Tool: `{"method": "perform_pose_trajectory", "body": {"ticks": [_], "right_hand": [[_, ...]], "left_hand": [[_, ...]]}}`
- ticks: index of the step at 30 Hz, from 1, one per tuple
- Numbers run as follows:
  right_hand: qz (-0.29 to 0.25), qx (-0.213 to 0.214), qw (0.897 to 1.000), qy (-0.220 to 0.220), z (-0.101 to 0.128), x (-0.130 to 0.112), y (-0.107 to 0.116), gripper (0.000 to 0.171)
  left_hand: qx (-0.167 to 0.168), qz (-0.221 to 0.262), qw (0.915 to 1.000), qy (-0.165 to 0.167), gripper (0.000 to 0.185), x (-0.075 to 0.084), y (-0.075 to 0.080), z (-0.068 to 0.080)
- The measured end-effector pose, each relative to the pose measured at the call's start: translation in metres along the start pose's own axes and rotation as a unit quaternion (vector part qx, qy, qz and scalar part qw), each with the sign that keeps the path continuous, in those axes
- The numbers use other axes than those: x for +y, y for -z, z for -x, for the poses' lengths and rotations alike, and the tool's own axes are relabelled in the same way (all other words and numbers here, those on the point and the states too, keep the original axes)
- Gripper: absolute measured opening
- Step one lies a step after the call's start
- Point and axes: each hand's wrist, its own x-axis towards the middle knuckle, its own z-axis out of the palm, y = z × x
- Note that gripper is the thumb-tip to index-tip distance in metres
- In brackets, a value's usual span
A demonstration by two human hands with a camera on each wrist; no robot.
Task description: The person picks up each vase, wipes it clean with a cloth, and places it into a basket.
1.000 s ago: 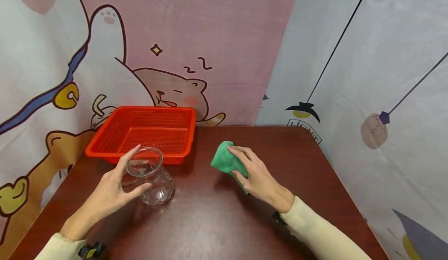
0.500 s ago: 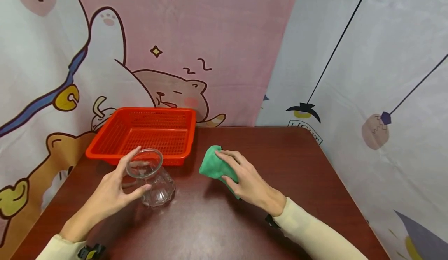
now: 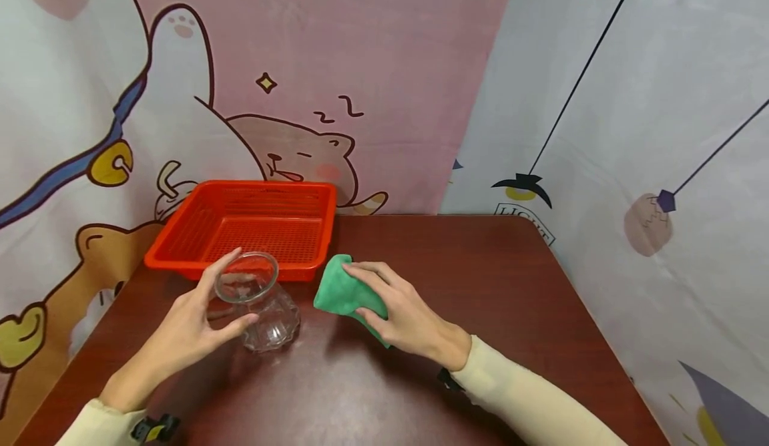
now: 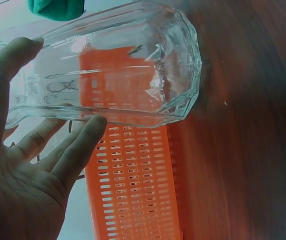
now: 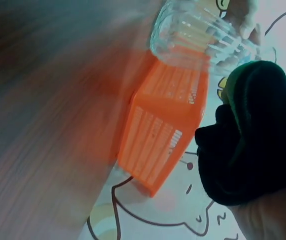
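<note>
My left hand (image 3: 186, 326) holds a clear glass jar (image 3: 273, 322) around its neck, thumb on the near side and fingers on the far side. The jar has a round rim and a faceted body; its base is at or close to the tabletop. In the left wrist view the jar (image 4: 133, 75) lies across the upper part, with the thumb and fingers along its sides. My right hand (image 3: 411, 316) grips a folded green cloth (image 3: 345, 292) above the table, a little right of the jar. In the right wrist view the cloth (image 5: 257, 140) looks dark and bunched.
An orange-red plastic basket (image 3: 270, 232) with slotted walls stands at the back left, just behind the jar. The brown wooden table (image 3: 468, 266) reaches a cartoon-printed cloth backdrop (image 3: 390, 65) behind and a pale one at the right.
My right hand has carried the green cloth to the left, towards the jar. My left hand and the jar have stayed in place.
</note>
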Motion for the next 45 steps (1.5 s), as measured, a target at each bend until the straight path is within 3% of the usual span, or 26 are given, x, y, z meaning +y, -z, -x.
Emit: {"method": "perform_pose_trajectory", "body": {"ticks": [12,26,45], "right_hand": [[-0.038,0.009,0.996,0.075,-0.02,-0.018,-0.02,0.077],[-0.072,0.037,0.992,0.095,-0.043,-0.027,-0.043,0.078],[-0.058,0.033,0.994,0.087,-0.053,-0.024,-0.064,0.085]], "left_hand": [[-0.011,0.001,0.9999,0.001,0.124,0.0,0.003,-0.001],[-0.009,0.006,0.9998,-0.019,0.128,0.001,0.003,-0.005],[-0.023,0.021,0.9993,-0.02,0.129,-0.001,0.002,-0.005]]}}
